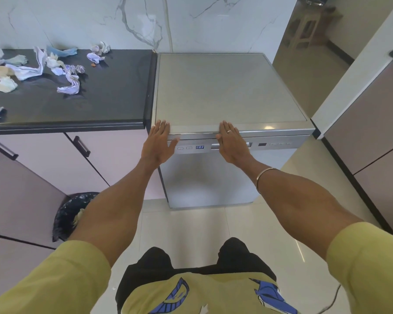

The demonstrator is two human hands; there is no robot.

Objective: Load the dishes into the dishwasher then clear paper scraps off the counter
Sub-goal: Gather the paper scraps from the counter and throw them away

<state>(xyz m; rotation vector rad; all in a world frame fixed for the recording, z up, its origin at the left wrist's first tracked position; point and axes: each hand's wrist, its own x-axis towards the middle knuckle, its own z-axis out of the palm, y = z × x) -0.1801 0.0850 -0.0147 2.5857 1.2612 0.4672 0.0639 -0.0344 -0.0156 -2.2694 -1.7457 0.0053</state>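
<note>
We press left hand and right hand flat, fingers straight, holding nothing, on the dishwasher door's top edge, likely pushing it closed | paper scraps lie on counter, well apart, uncleared | dishes not visible

The silver dishwasher stands shut just right of the counter; crumpled white, blue and tan paper scraps lie scattered across the dark counter's back-left corner
</note>
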